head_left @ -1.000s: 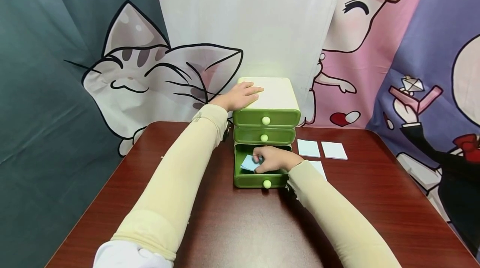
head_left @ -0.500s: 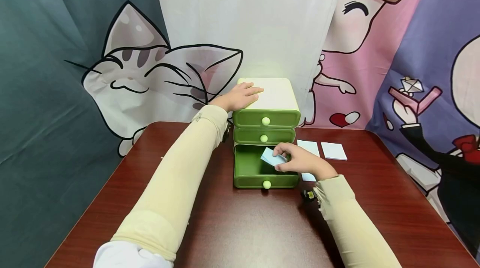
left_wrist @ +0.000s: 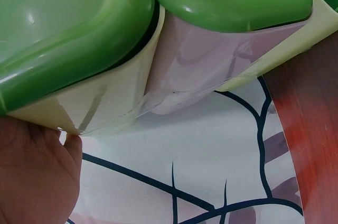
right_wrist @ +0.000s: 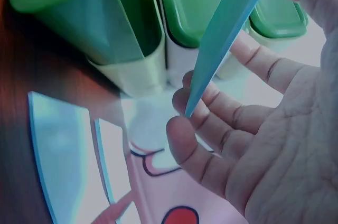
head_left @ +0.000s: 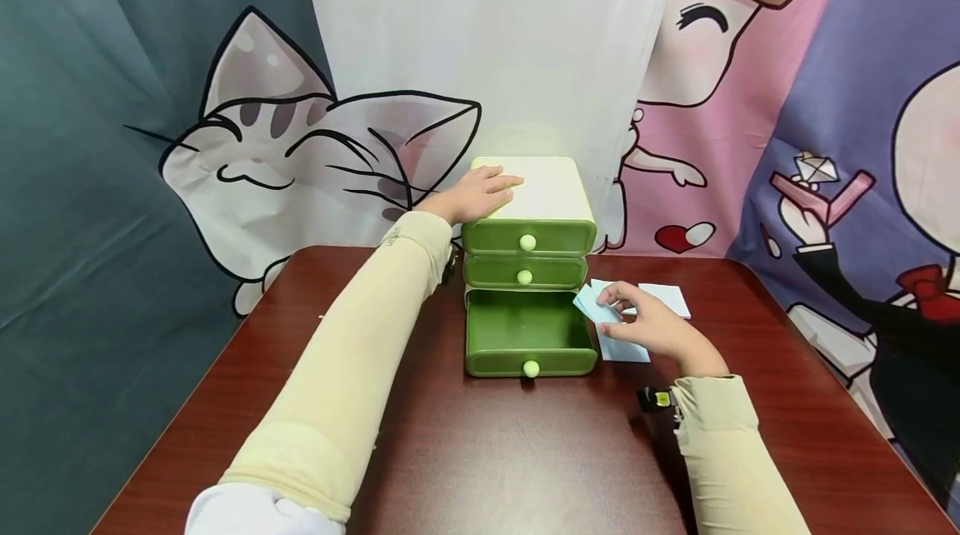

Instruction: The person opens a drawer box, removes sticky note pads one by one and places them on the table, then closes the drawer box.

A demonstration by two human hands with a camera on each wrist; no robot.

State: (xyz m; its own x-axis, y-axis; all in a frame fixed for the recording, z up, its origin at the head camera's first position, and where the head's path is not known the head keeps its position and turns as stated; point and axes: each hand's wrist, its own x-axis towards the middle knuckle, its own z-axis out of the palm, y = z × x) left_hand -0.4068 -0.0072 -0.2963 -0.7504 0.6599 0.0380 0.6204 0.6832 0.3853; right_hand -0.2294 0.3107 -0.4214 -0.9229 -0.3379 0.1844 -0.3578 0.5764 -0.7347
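My left hand [head_left: 474, 193] rests on the cream top of a small green drawer cabinet [head_left: 553, 192], fingers spread. In the left wrist view, the thumb side of that hand [left_wrist: 39, 174] lies against the cabinet's side. My right hand [head_left: 656, 325] pinches a light blue sticky note pad [head_left: 592, 304], just right of the pulled-out bottom drawer [head_left: 501, 322]. The right wrist view shows this pad [right_wrist: 224, 42] edge-on between thumb and fingers. Below the hand, another blue pad [head_left: 626, 351] lies on the table; a further pale pad is partly hidden behind the held one.
A white pad [head_left: 672, 300] lies at the back right of the brown table [head_left: 450, 435]. The upper drawer [head_left: 570, 238] and middle drawer [head_left: 558, 272] are pushed in. A printed cloth [head_left: 405, 10] hangs behind the table.
My right hand has lifted the blue sticky note pad out of the bottom drawer and carried it right, over the drawer's side. My left hand has stayed on the cabinet top.
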